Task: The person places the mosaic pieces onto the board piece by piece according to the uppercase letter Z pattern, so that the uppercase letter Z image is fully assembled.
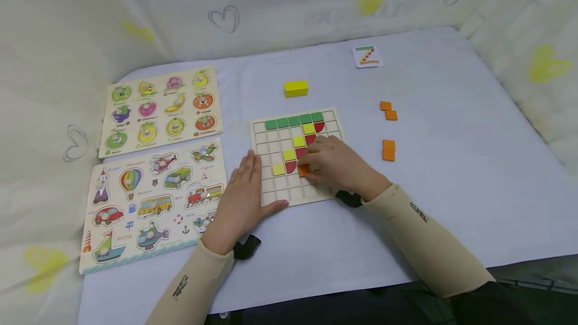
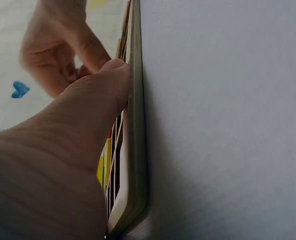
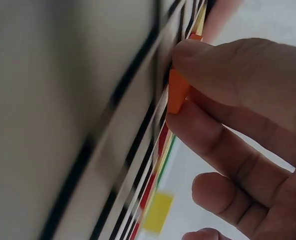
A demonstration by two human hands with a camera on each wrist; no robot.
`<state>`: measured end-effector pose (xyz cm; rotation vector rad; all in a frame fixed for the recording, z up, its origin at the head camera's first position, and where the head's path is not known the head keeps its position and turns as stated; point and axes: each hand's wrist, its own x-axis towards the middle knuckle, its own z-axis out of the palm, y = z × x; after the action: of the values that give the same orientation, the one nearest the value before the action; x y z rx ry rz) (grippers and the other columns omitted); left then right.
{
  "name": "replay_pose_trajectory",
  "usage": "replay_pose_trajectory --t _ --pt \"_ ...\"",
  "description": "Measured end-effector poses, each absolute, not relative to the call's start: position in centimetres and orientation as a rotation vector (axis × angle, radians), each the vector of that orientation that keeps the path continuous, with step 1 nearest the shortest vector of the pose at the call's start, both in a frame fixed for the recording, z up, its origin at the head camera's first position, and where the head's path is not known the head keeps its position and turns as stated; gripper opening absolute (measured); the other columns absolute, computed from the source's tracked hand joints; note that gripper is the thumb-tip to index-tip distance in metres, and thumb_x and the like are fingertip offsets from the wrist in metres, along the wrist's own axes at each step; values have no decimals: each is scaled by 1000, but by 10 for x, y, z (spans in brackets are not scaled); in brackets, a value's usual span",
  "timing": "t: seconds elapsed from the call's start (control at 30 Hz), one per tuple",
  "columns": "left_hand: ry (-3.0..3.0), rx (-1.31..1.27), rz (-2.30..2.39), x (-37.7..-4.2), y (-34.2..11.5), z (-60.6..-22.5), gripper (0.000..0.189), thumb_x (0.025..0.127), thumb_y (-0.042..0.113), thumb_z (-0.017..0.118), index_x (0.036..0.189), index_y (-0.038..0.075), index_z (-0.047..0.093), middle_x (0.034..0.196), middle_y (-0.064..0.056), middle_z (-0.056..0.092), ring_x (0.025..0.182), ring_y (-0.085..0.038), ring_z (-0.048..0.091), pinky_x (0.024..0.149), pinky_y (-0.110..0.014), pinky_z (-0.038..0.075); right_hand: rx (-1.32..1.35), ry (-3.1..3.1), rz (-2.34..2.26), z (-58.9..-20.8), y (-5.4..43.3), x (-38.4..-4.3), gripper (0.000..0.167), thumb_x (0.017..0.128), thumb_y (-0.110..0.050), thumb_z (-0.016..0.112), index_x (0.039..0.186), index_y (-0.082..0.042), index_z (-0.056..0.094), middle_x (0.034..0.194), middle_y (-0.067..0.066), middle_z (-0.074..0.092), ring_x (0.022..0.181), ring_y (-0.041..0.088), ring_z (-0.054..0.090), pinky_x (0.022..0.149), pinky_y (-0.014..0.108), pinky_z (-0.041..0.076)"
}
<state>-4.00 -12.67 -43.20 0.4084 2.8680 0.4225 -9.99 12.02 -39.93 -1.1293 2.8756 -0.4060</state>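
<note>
A wooden grid board [image 1: 280, 183] lies in the middle of the table in the head view. My left hand [image 1: 241, 194] rests along its left side, fingers straight, thumb on the near edge. Between thumb and finger my right hand [image 1: 336, 164] pinches an orange square tile [image 3: 177, 91] at the board, just right of a red rounded tile [image 1: 291, 167]. Green tiles [image 1: 282, 123] form a row near the board's top. Yellow tiles [image 1: 288, 155] and red tiles step diagonally down to the left. My right hand hides part of the grid.
Two pairs of orange tiles [image 1: 388, 150] lie right of the board. A small pattern card [image 1: 367, 57] sits at the back, and a yellow block [image 1: 295, 89] stands behind the board. On the left are a fruit puzzle [image 1: 161, 89] and a vehicle puzzle [image 1: 180, 229].
</note>
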Motion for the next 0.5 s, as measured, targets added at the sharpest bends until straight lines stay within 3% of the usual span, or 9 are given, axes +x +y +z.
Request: replay_pose_trajectory --t 0.13,0.3,0.5 --pt "2866 404 420 -41 -126 -433 124 86 78 64 166 0 10 176 -17 3 165 -33 8 132 -51 19 -1227 2853 -355 -399 99 -96 27 88 -28 85 113 -19 82 105 -2 79 106 23 65 98 41 52" --pt "2870 409 410 -41 -127 -433 124 86 78 64 166 1 10 177 -16 3 165 -32 8 132 -51 20 -1334 2859 -355 -400 84 -93 16 90 -27 83 105 -20 82 97 -5 77 94 19 61 86 35 50" --pt "2864 407 405 -42 -128 -433 124 85 79 63 166 2 10 177 -16 4 165 -32 8 132 -51 20 -1390 2867 -324 -403 74 -90 15 90 -26 81 104 -22 83 94 -6 75 91 18 60 84 36 51"
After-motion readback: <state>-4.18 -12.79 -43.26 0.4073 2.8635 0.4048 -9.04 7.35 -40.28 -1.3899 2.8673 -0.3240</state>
